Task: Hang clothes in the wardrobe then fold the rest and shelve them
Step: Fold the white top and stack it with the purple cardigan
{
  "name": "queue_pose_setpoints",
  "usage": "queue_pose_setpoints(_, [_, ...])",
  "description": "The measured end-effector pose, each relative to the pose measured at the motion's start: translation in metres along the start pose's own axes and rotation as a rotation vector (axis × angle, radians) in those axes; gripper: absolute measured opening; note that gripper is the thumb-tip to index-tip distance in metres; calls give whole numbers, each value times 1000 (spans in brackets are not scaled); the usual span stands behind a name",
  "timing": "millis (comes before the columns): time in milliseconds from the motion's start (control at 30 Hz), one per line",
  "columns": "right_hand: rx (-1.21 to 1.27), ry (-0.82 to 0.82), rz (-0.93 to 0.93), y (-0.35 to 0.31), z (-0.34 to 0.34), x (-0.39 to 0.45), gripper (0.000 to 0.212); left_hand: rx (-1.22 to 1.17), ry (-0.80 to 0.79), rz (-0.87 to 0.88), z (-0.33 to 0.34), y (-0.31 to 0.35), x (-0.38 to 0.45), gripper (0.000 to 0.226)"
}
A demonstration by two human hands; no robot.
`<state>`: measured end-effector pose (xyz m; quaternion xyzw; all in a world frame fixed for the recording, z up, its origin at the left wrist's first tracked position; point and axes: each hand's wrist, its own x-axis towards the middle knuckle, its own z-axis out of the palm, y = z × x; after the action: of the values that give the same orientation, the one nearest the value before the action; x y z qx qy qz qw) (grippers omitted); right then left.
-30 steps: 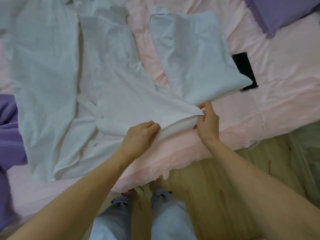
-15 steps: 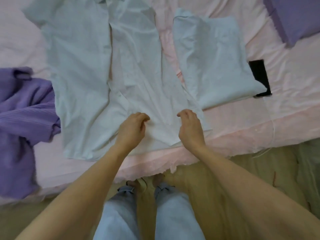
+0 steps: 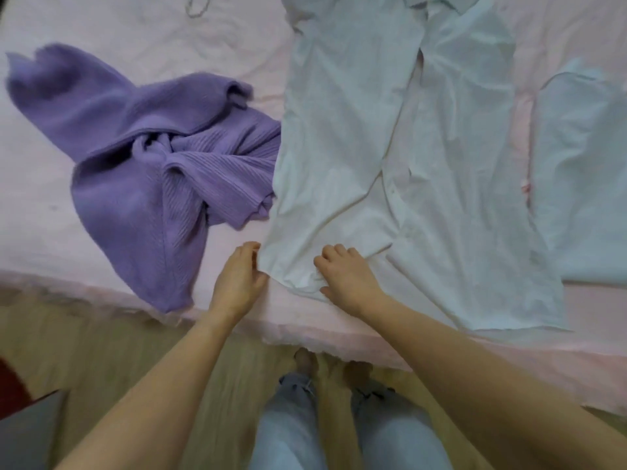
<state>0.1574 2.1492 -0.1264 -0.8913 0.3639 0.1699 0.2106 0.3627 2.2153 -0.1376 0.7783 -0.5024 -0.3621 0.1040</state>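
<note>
Head camera: a person stands at the edge of a pink bed (image 3: 142, 28), both hands now at the lower left hem of a white shirt (image 3: 342, 137) spread open and face up on the sheet. Half a second ago the hands hovered over the shirt's right front panel; a second ago they were pinching that panel's corner out flat. The work has since shifted across the garment to its other corner, which suggests the smoothing stage is nearly done and folding has yet to begin. The left hand (image 3: 237, 283) sits at the very edge of the shirt, its fingers (image 3: 249, 249) curled against the hem and thumb tucked toward the cloth, apparently pinching it. The right hand (image 3: 346, 279) rests on the shirt just inside the hem, knuckles up, fingers (image 3: 334, 254) curled into a bunched wrinkle of fabric. Both forearms reach forward from the bottom of the frame, roughly parallel. Left of the shirt, touching its side edge, lies a crumpled purple sweater (image 3: 149, 164); right of the shirt, near it, lies a pale folded garment (image 3: 583, 184).
</note>
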Motion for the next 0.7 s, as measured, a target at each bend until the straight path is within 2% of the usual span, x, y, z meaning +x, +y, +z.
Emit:
queue_pose_setpoints(67, [-58,37,45,1,0,-1,38,-88,48,35,7,11,2,28])
queue_pose_setpoints(133, [-68,87,-5,-5,3,7,36,-203,126,57,7,10,3,17])
queue_pose_setpoints(233, [5,193,14,-11,-4,7,30,-350,239,-3,3,14,0,12])
queue_pose_setpoints(333, [129,355,129,-15,-15,0,27,-400,242,-32,-6,14,-9,13])
queue_pose_setpoints(400, [149,410,87,-17,-21,-4,18,-371,247,35,-15,14,-15,19])
queue_pose_setpoints(500, [-12,419,-2,-18,-25,-7,19,-215,211,163,-20,10,-23,26])
queue_pose_setpoints(633, [-207,408,-4,-9,-21,-17,33,19,227,75,-26,-3,-24,20])
queue_pose_setpoints(700, [-251,416,-12,-3,-22,-29,38,115,184,69,-28,1,-23,16])
